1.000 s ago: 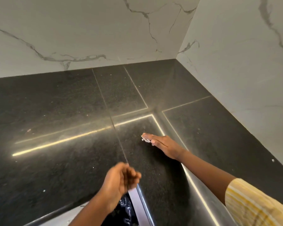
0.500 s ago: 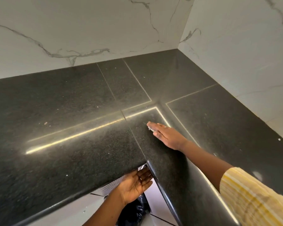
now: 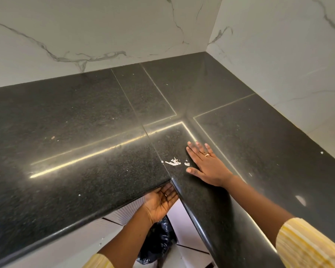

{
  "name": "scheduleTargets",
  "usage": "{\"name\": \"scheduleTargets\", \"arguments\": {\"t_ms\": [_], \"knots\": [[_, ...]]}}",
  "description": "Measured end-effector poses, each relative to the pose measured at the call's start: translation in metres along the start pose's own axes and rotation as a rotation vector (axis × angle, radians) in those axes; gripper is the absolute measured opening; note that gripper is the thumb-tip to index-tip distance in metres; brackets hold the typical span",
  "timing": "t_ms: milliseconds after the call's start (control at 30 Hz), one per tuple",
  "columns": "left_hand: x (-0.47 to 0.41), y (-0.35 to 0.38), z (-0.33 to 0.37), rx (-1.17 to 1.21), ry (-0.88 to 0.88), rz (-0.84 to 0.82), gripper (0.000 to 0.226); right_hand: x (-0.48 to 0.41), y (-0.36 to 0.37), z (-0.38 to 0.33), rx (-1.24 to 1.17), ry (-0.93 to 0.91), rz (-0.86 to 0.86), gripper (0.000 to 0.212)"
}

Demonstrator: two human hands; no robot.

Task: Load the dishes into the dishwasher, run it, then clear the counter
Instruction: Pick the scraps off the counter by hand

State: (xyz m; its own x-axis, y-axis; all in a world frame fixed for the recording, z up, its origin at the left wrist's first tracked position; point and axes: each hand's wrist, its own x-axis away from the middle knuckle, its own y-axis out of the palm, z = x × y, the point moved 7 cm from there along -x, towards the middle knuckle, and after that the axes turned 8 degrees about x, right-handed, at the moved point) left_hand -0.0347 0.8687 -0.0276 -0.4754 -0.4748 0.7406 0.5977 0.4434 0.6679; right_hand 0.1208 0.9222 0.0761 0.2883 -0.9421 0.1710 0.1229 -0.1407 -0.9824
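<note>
Head view: the black stone surface runs in an L, from the left of the frame into the far corner and down the right side. Marble walls close it off along the top and right. Its rounded front edges meet at an inner corner in the lower middle.

The right hand lies flat on the surface just above that corner. Its grip is fully spread, fingers straight, holding nothing. A few white scraps sit just left of it, near the inner corner, with bare stone stretching away to the left.

The left hand waits palm up just below the corner's edge, its grip open and holding nothing. Beneath it, a dark bag stands on the pale tiled floor.
</note>
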Motion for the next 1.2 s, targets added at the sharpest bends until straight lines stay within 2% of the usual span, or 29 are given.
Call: {"name": "scheduleTargets", "arguments": {"t_ms": [133, 333, 433, 567, 800, 967, 1100, 1200], "knots": [[-0.001, 0.006, 0.002, 0.006, 0.034, -0.022, 0.037, -0.001, 0.003, -0.025, 0.055, -0.081, -0.005, 0.085], [-0.001, 0.007, 0.008, -0.018, 0.005, -0.088, 0.040, 0.011, 0.005, -0.058, 0.046, -0.218, -0.006, 0.073], [-0.004, 0.007, 0.008, -0.009, 0.008, -0.103, 0.044, 0.004, 0.002, -0.039, -0.001, -0.117, 0.005, 0.073], [-0.009, 0.005, 0.006, -0.005, 0.005, -0.107, 0.050, -0.019, -0.002, -0.016, -0.019, -0.018, -0.041, 0.083], [-0.009, 0.006, 0.006, 0.018, -0.014, -0.130, 0.048, -0.029, -0.006, -0.049, 0.061, -0.257, -0.023, 0.060], [-0.002, 0.011, 0.007, 0.073, -0.052, -0.164, 0.046, -0.013, -0.002, -0.065, 0.066, -0.424, -0.029, 0.055], [0.001, 0.014, 0.006, 0.075, -0.066, -0.166, 0.037, -0.024, -0.004, -0.053, -0.043, -0.265, -0.031, 0.061], [-0.001, 0.012, 0.004, 0.090, -0.080, -0.163, 0.038, -0.034, -0.006, -0.061, -0.005, -0.211, -0.025, 0.074]]}}
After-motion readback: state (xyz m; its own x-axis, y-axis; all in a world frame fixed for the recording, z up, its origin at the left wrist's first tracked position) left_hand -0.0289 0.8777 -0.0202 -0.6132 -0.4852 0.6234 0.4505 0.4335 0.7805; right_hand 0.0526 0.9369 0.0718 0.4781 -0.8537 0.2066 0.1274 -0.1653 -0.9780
